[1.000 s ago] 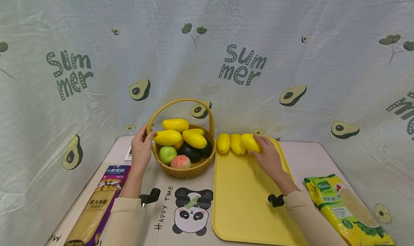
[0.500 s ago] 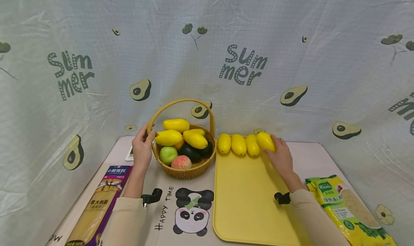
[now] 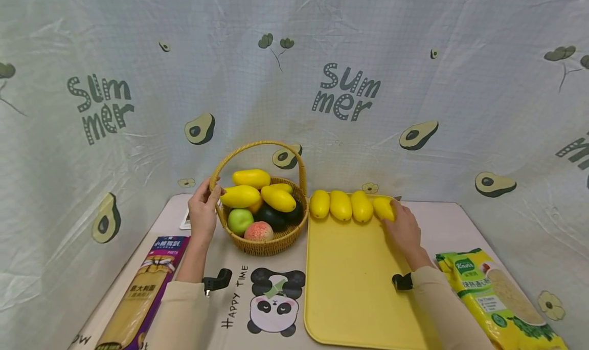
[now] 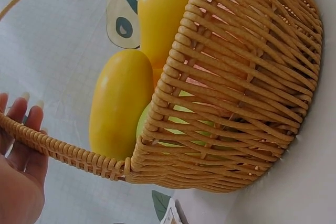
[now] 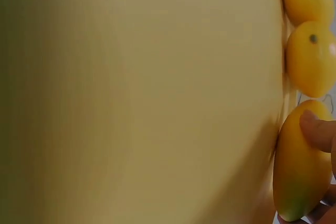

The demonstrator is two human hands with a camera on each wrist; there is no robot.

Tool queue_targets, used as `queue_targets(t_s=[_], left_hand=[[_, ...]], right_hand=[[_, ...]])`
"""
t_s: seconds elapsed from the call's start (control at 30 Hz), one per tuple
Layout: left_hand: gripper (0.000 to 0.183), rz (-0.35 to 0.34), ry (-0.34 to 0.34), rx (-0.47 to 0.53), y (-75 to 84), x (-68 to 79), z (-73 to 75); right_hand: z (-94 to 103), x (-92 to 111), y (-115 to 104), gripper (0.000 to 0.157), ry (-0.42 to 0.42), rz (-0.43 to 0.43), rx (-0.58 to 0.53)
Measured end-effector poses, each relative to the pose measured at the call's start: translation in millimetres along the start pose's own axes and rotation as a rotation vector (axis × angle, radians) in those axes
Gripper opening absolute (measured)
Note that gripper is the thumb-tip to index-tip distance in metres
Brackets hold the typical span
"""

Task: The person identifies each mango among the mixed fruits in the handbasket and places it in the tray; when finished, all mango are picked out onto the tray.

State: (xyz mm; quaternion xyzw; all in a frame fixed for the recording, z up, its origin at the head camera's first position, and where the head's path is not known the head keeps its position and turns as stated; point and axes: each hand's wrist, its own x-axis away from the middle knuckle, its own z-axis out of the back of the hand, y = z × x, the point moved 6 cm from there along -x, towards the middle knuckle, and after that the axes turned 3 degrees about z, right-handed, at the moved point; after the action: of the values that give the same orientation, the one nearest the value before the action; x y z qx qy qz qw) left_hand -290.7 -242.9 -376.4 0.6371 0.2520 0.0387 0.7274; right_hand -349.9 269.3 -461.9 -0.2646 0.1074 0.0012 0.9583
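Note:
My left hand (image 3: 203, 206) grips the left side of the wicker basket's handle (image 4: 63, 153), fingers curled round it. Inside the basket (image 3: 262, 246) lie several yellow mangoes (image 3: 250, 178), a green apple (image 3: 240, 221), a peach (image 3: 259, 231) and dark avocado-like fruit (image 3: 270, 217). At the tray's far right corner my right hand (image 3: 405, 230) holds a mango (image 5: 302, 166), thumb on its near side and fingers behind. To its left, 3 more mangoes (image 3: 341, 205) stand in a row along the far edge of the yellow tray (image 3: 359, 288).
A purple pasta packet (image 3: 142, 293) lies at the left, partly behind my left forearm. On the right is a yellow and green Knorr bag (image 3: 497, 299). A patterned curtain (image 3: 276, 94) rises right behind the basket and tray.
My right hand has moved right with a mango and lowered it to the tray's far right corner, at the end of the row. The left hand stays on the basket handle.

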Motion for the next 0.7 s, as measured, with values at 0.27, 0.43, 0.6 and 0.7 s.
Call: queue_targets(t_s=[0.27, 0.43, 0.6, 0.7], left_hand=[[0.036, 0.044, 0.001, -0.002, 15.8, 5.9, 0.8], [0.034, 0.045, -0.025, -0.006, 27.8, 10.6, -2.6], [0.034, 0.064, -0.025, 0.004, 25.8, 9.5, -2.1], [0.035, 0.069, -0.016, 0.006, 18.0, 6.0, -1.0]], right_hand=[[-5.5, 2, 1, 0.062, -0.064, 0.005, 0.002], [-3.9, 2, 4, 0.064, -0.074, -0.008, -0.017], [-1.4, -2, 0, 0.059, -0.043, 0.051, -0.028], [-0.2, -6, -3, 0.057, -0.025, 0.078, -0.022]])
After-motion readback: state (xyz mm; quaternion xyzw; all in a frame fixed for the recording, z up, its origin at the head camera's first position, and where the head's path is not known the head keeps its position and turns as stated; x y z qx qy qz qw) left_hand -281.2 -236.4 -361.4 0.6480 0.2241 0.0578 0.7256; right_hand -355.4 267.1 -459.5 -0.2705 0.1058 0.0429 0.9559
